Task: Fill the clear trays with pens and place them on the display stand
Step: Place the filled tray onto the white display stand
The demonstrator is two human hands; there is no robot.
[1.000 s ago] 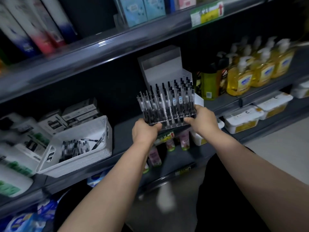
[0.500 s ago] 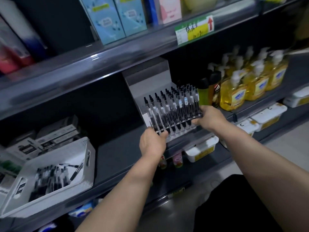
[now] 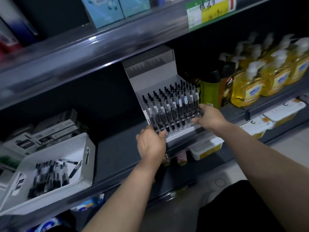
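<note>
Placement underway: we find left hand [image 3: 150,144] and right hand [image 3: 209,118] gripping pen-filled clear plastic tray [image 3: 172,113] at grey display stand [image 3: 150,71]; white basket [image 3: 83,148] holds loose pens [image 3: 48,174].

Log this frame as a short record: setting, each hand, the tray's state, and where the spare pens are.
setting: shop shelf with a display stand on it
tray: clear tray, rows of pens upright, at the stand's front
left hand: left hand grips the tray's near-left corner
right hand: right hand grips the tray's right end
seated: cannot tell
spare pens: loose pens in a white basket, left of the stand
right of stand: yellow soap bottles
</note>
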